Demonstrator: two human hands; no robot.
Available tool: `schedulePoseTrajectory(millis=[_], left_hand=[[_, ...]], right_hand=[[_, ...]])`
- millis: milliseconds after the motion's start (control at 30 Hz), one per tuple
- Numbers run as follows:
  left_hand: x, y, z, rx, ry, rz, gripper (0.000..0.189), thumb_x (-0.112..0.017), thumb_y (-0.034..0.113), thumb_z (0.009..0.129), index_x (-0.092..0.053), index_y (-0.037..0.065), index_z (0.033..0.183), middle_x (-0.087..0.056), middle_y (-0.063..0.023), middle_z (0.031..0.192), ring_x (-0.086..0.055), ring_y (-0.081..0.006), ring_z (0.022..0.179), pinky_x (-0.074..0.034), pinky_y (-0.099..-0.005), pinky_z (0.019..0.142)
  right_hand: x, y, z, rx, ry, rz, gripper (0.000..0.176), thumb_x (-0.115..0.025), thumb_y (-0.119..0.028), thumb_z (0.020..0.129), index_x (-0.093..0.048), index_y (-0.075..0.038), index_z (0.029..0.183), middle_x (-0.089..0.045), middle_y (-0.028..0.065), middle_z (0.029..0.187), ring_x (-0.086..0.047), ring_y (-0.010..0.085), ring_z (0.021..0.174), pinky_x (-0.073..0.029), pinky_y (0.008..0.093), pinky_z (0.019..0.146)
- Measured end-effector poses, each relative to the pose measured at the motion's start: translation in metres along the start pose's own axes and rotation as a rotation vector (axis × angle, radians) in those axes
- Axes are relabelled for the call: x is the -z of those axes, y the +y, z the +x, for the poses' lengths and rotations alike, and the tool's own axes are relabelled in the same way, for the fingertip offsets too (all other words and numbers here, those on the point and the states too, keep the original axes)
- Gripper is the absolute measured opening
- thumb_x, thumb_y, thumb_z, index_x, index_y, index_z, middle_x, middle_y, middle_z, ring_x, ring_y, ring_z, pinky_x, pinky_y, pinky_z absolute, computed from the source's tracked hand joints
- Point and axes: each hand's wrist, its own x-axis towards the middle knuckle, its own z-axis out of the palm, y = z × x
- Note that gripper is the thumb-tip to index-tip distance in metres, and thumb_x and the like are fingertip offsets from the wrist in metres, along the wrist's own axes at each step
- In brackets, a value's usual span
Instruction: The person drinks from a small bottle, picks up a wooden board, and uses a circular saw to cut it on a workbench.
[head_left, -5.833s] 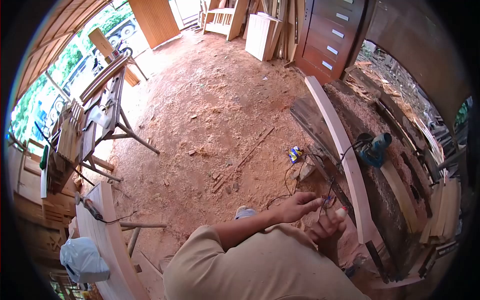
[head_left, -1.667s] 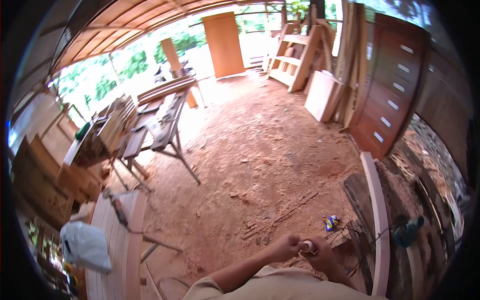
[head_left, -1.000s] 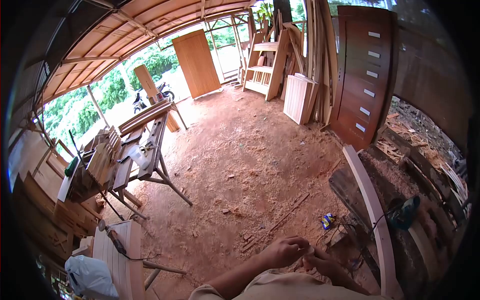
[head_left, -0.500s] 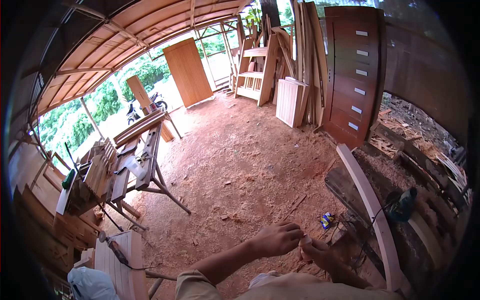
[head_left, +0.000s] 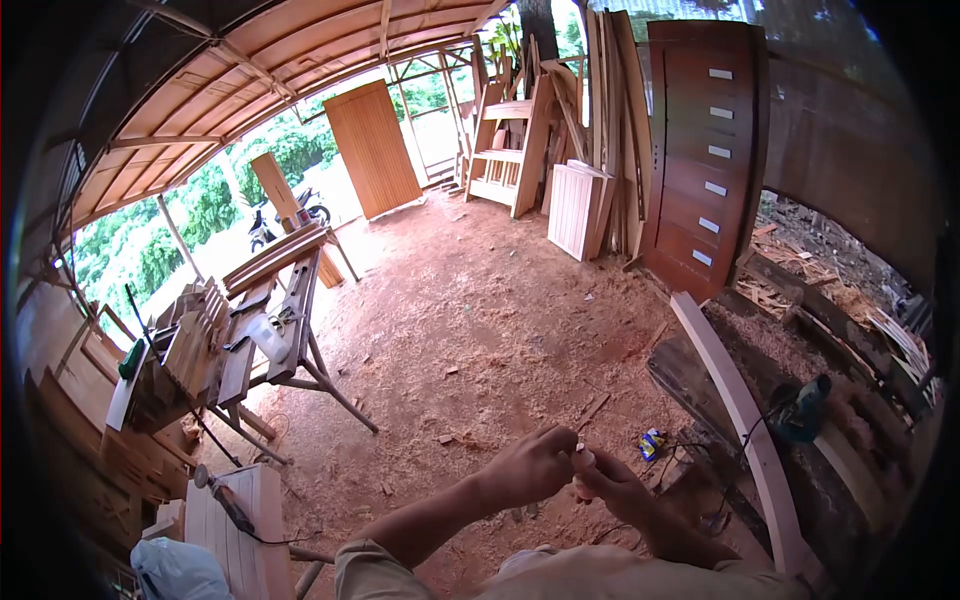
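"What do we have in our hands?"
"Our right hand [head_left: 616, 487] is closed around a small pale thing [head_left: 583, 463], low in front of our shirt [head_left: 610, 575]."
"And our left hand [head_left: 532, 464]?"
"Its fingers bend in right by the thing. We can't tell if they pinch it."
"What is under us?"
"Red-brown ground [head_left: 480, 330], with wood bits all over. A blue and yellow packet [head_left: 651, 444] lies there, near our right hand."
"What is on our right?"
"A long, pale board [head_left: 738, 420] on a dark bench [head_left: 690, 385], with a blue tool [head_left: 800, 410] beside it."
"And farther off?"
"A big brown door [head_left: 690, 130] stands up, and so does an orange panel [head_left: 373, 150]. On our left we see a table [head_left: 235, 372] and a white bag [head_left: 180, 570], under a slanted roof [head_left: 300, 38]."
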Motion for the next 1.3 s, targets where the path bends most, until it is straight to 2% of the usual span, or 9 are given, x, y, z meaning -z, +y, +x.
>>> schedulePoseTrajectory(millis=[67,100,167,300,400,467,800,1000,1300], left_hand=[[0.005,-0.005,0.000,-0.259,-0.035,0.074,0.011,-0.062,0.009,0.089,-0.066,0.000,0.085,-0.065,-0.0117,0.099,-0.067,-0.0253,0.085,-0.057,-0.0358,0.069],[0.002,-0.008,0.000,-0.260,-0.030,0.068,0.011,-0.062,0.009,0.089,-0.066,0.000,0.085,-0.065,-0.0117,0.099,-0.067,-0.0253,0.085,-0.057,-0.0358,0.069],[-0.002,-0.017,-0.001,-0.459,0.215,-0.016,0.012,-0.063,0.006,0.087,-0.066,-0.002,0.079,-0.066,-0.0127,0.098,-0.068,-0.0242,0.081,-0.058,-0.0329,0.064],[0.001,-0.022,-0.008,-0.394,0.097,-0.041,0.007,-0.063,0.003,0.083,-0.066,-0.001,0.079,-0.066,-0.0135,0.097,-0.068,-0.0264,0.086,-0.058,-0.0347,0.070],[0.001,-0.020,-0.007,-0.460,0.067,0.203,0.005,-0.063,0.002,0.076,-0.066,-0.001,0.079,-0.066,-0.0143,0.097,-0.067,-0.0283,0.088,-0.057,-0.0377,0.076],[-0.012,-0.023,-0.010,-0.445,0.052,0.217,0.010,-0.062,0.001,0.072,-0.066,-0.001,0.080,-0.065,-0.0144,0.096,-0.065,-0.0299,0.089,-0.055,-0.0403,0.079],[-0.041,-0.037,-0.006,-0.318,-0.032,-0.053,0.011,-0.060,-0.004,0.075,-0.066,-0.005,0.083,-0.065,-0.0187,0.093,-0.065,-0.0338,0.082,-0.054,-0.0387,0.074],[-0.066,-0.050,-0.005,-0.274,-0.138,-0.007,0.015,-0.061,-0.002,0.077,-0.069,-0.004,0.090,-0.065,-0.0188,0.095,-0.066,-0.0344,0.085,-0.054,-0.0388,0.076],[-0.066,-0.031,-0.004,-0.100,-0.009,-0.158,0.013,-0.064,0.004,0.081,-0.071,0.002,0.091,-0.066,-0.0123,0.100,-0.067,-0.0277,0.086,-0.055,-0.0373,0.075]], right_hand=[[0.006,0.002,0.003,0.003,-0.076,-0.059,0.032,-0.053,-0.036,0.101,-0.054,-0.005,0.110,-0.055,0.0004,0.084,-0.050,0.0063,0.069,-0.044,0.0239,0.062],[0.008,0.006,0.002,-0.002,-0.075,-0.066,0.032,-0.053,-0.036,0.101,-0.054,-0.005,0.110,-0.055,0.0004,0.084,-0.050,0.0063,0.069,-0.044,0.0239,0.062],[0.010,0.013,0.000,-0.067,-0.006,-0.007,0.029,-0.059,-0.029,0.099,-0.054,-0.005,0.115,-0.055,0.0005,0.089,-0.051,0.0064,0.072,-0.046,0.0253,0.064],[0.009,0.020,-0.004,-0.036,-0.050,-0.068,0.031,-0.066,-0.021,0.095,-0.054,-0.005,0.118,-0.056,0.0013,0.094,-0.053,0.0077,0.080,-0.048,0.0267,0.071],[0.008,0.028,0.003,0.056,-0.019,-0.173,0.037,-0.071,-0.015,0.090,-0.053,-0.004,0.119,-0.056,0.0022,0.099,-0.054,0.0104,0.089,-0.048,0.0284,0.078],[0.003,0.020,0.002,-0.002,0.051,-0.484,0.039,-0.071,-0.013,0.086,-0.052,-0.003,0.119,-0.057,0.0036,0.102,-0.054,0.0126,0.094,-0.046,0.0297,0.083],[0.027,0.046,0.004,0.019,0.155,-0.636,0.037,-0.080,-0.019,0.077,-0.064,-0.006,0.108,-0.065,0.0057,0.092,-0.062,0.0140,0.085,-0.051,0.0303,0.076],[0.050,0.073,0.002,-0.100,-0.003,-0.195,0.038,-0.081,-0.008,0.077,-0.064,-0.002,0.110,-0.065,-0.0001,0.095,-0.060,0.0082,0.086,-0.050,0.0263,0.074],[0.052,0.074,-0.006,-0.073,0.032,-0.194,0.040,-0.081,-0.009,0.078,-0.062,-0.003,0.113,-0.062,-0.0001,0.097,-0.057,0.0079,0.089,-0.049,0.0258,0.077]])
